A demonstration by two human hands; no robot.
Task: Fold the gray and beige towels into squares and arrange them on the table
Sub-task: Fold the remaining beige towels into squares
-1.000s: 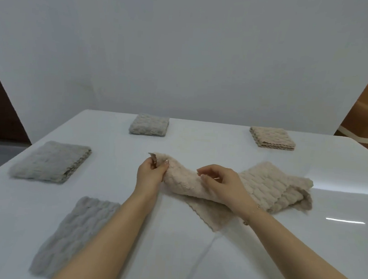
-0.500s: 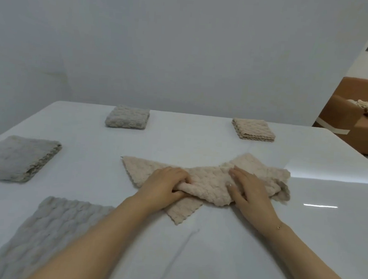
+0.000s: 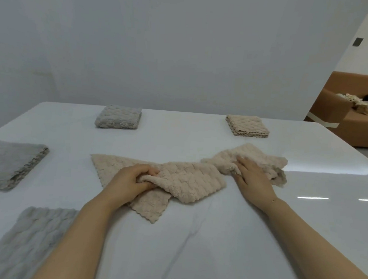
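Left hand point(image 3: 129, 184) has its fingers curled round a fold of the loose beige towel point(image 3: 186, 181), pinching it near the middle. Right hand point(image 3: 253, 180) lies flat on the bunched-up right end of that same towel, fingers straight and pressing down. The towel's sprawled crooked across the middle of the white table point(image 3: 214, 250), one corner poking toward the near edge. Far side has a folded gray square point(image 3: 118, 117) and a folded beige square point(image 3: 247, 126). On the left there's a gray folded towel point(image 3: 9, 164), plus another gray one point(image 3: 30, 242) at the near left edge. Brown sofa point(image 3: 355, 112) off to the right.
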